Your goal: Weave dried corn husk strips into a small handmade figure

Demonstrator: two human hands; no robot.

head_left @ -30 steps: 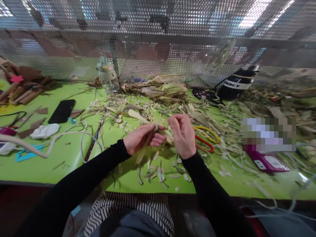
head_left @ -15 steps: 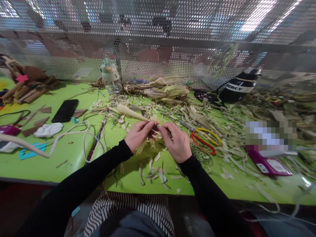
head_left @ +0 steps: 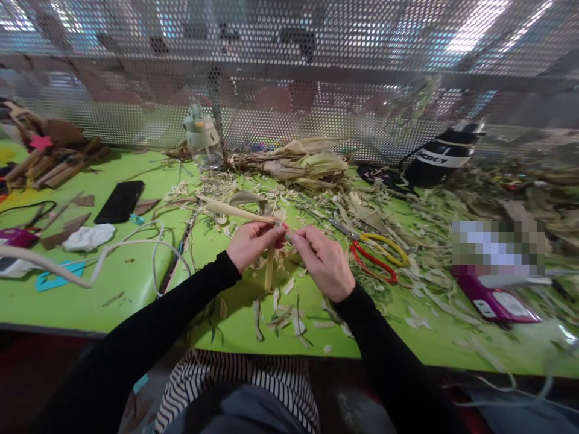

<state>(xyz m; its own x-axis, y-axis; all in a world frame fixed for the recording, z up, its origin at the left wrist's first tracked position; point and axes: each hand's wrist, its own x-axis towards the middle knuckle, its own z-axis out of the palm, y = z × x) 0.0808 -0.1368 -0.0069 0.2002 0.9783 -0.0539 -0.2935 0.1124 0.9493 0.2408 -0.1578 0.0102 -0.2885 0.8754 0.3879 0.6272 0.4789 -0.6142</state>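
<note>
My left hand (head_left: 251, 246) is closed in a pinch around a bundle of pale corn husk (head_left: 233, 211). One long husk piece points away to the upper left, and another strip (head_left: 269, 268) hangs down below the fingers. Close beside it, the thumb and fingers of my right hand (head_left: 326, 263) pinch at the near end of the bundle. What they grip is too small to make out. Scissors (head_left: 377, 253) with one red and one yellow handle lie just right of my right hand. Husk scraps (head_left: 283, 316) are scattered under both hands.
A pile of dried husks (head_left: 307, 166) lies at the back by a perforated metal screen (head_left: 271, 72). Further out stand a clear bottle (head_left: 205, 141) and a black bottle (head_left: 441, 160). A phone (head_left: 120, 202), a white cable (head_left: 156, 241) and a purple device (head_left: 495, 298) are on the green table (head_left: 136, 301).
My right hand has shifted slightly right, away from the left. The long husk has swung a little left, and a strip now hangs plainly below my left fingers.
</note>
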